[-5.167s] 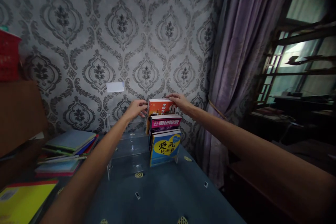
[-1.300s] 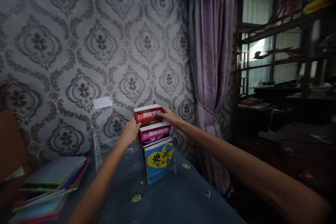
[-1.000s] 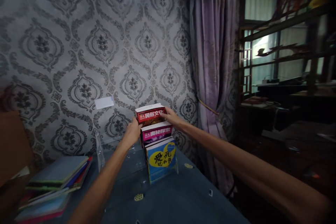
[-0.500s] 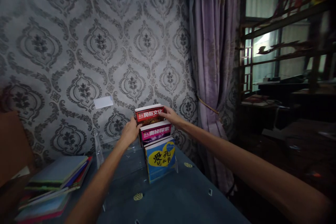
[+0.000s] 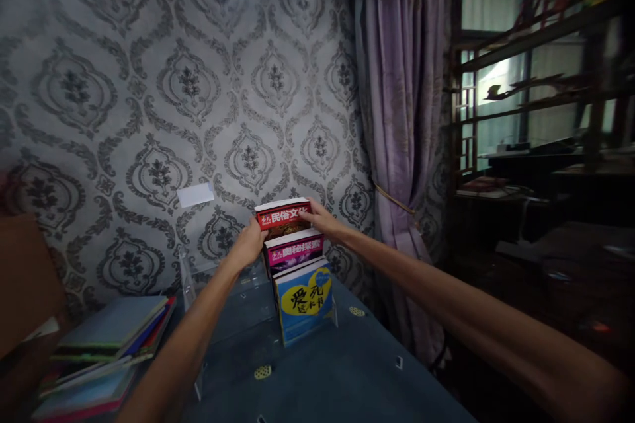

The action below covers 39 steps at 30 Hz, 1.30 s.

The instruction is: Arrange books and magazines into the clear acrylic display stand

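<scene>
A red-covered book (image 5: pixel 284 229) stands upright in the back row of a clear stepped stand (image 5: pixel 187 281). My left hand (image 5: pixel 249 243) grips its left edge, with the fingers partly hidden behind it. On its right edge my right hand (image 5: pixel 323 219) is closed, thumb across the front cover. Just in front and lower stands a purple book (image 5: pixel 296 252), whose lower part is covered. A blue book with a yellow heart (image 5: pixel 303 317) occupies the front row. All three line up on the right side of the stand.
A pile of books (image 5: pixel 106 327) lies at the left, near a brown cardboard box (image 5: pixel 27 271). The stand rests on a dark blue-green tabletop (image 5: pixel 342 370). Behind are a patterned wall with a white card (image 5: pixel 195 194) and a tied purple curtain (image 5: pixel 397 112).
My left hand has closed in more snugly on the red book's left edge. My right hand keeps its hold, and the books stay nearly where they were.
</scene>
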### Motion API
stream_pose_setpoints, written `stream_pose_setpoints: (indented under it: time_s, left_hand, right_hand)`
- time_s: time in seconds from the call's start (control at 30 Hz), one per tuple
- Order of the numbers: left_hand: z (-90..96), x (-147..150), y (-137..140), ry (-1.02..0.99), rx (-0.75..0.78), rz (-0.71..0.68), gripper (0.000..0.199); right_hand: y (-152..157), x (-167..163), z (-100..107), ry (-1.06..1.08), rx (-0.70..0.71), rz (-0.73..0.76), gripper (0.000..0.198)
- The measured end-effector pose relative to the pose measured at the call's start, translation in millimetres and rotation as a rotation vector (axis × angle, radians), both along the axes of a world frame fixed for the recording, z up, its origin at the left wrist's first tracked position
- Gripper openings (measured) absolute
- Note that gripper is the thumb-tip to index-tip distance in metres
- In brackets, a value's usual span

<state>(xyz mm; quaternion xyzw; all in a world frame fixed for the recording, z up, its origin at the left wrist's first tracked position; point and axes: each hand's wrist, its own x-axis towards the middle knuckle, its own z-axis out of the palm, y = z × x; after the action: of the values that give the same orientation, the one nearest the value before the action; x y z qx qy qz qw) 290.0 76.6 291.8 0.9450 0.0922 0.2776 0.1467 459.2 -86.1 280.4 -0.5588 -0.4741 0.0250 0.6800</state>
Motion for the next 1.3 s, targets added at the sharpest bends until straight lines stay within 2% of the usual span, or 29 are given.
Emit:
stream_pose_setpoints:
  time_s: [0.17, 0.43, 0.57, 0.67, 0.83, 0.97, 1.3]
  left_hand:
    - [-4.4, 4, 6, -0.043, -0.016, -0.049, 0.026]
    - [-5.8, -1, 5, -0.071, -0.001, -0.051, 0.027]
    - [0.5, -8, 1, -0.081, -0.006, 0.003, 0.053]
    - [7.1, -11, -3, -0.12, 0.056, 0.045, 0.069]
    - [10.2, -13, -4, -0.149, 0.151, -0.007, 0.057]
    - [7.2, -13, -3, -0.136, 0.176, 0.033, 0.056]
    - [8.9, -14, 0, -0.147, 0.185, 0.003, 0.045]
  right_hand:
    - [-4, 1, -2, -0.061, -0.006, -0.014, 0.033]
    - [-2, 6, -2, 0.002, -0.002, 0.048, 0.039]
    - [-3, 4, -2, 0.011, 0.015, 0.056, 0.038]
    - [-5, 2, -2, 0.011, 0.02, 0.061, 0.036]
    - [-10, 0, 2, 0.052, 0.018, 0.047, 0.043]
    - [-11, -3, 5, 0.07, 0.037, 0.054, 0.05]
    - [-17, -12, 7, 0.073, 0.02, 0.07, 0.044]
